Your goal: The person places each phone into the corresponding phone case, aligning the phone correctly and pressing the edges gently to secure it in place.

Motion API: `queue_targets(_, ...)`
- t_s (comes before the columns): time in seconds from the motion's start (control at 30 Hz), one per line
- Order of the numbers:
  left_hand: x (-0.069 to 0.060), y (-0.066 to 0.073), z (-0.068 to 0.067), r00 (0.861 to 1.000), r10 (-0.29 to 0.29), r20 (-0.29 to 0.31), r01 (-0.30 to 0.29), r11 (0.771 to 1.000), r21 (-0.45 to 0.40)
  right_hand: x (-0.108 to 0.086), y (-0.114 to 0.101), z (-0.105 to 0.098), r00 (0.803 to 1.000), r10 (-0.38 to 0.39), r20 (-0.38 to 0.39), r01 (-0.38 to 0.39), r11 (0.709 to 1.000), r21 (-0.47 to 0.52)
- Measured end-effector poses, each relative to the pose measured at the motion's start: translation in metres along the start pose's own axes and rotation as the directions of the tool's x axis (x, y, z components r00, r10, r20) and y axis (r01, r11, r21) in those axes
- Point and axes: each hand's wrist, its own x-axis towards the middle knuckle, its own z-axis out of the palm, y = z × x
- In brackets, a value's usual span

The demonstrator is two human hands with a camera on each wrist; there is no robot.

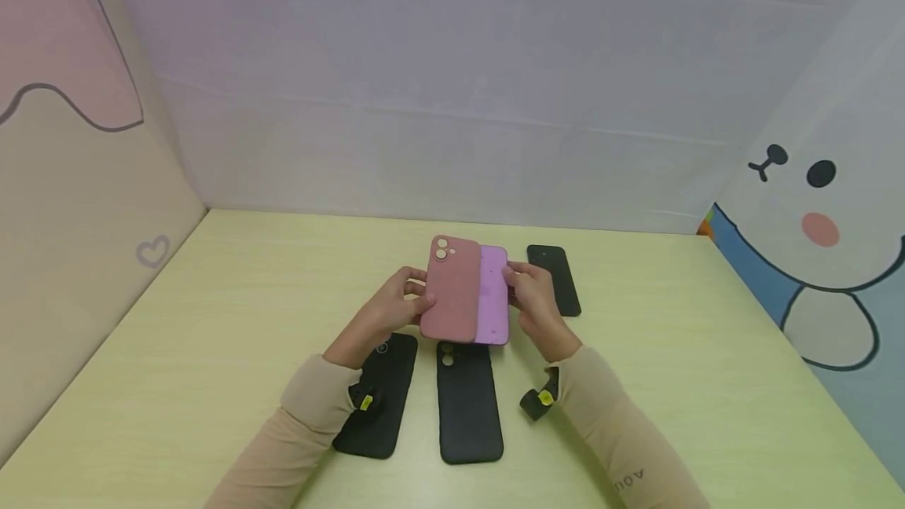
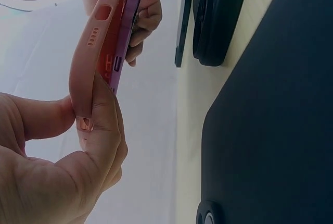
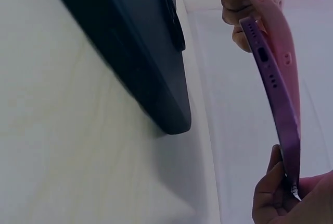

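Observation:
A dusty-pink phone case (image 1: 452,289), camera holes at its top left, is pinched at its left edge by my left hand (image 1: 396,301). Behind it and sticking out to the right is a purple phone (image 1: 495,297), whose right edge my right hand (image 1: 533,301) grips. In the left wrist view the case (image 2: 86,73) curves away from the purple phone (image 2: 122,52), with a gap on the near side. The right wrist view shows the phone's ported end (image 3: 276,88) overlapping the case (image 3: 286,47).
Two black phones or cases lie nearer me, one (image 1: 378,407) under my left wrist and one (image 1: 470,415) in the middle. A smaller black phone (image 1: 555,277) lies behind my right hand. White cloth walls (image 1: 452,100) enclose the pale yellow table (image 1: 269,273).

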Motion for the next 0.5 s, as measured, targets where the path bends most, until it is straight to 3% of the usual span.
queue_targets(0.5, 0.0009, -0.0009, 0.0036, 0.999, -0.007, -0.031, 0.008, 0.999, 0.033, -0.0049, -0.0018, 0.0028, 0.999, 0.003, 0.032, -0.005, 0.998, 0.056)
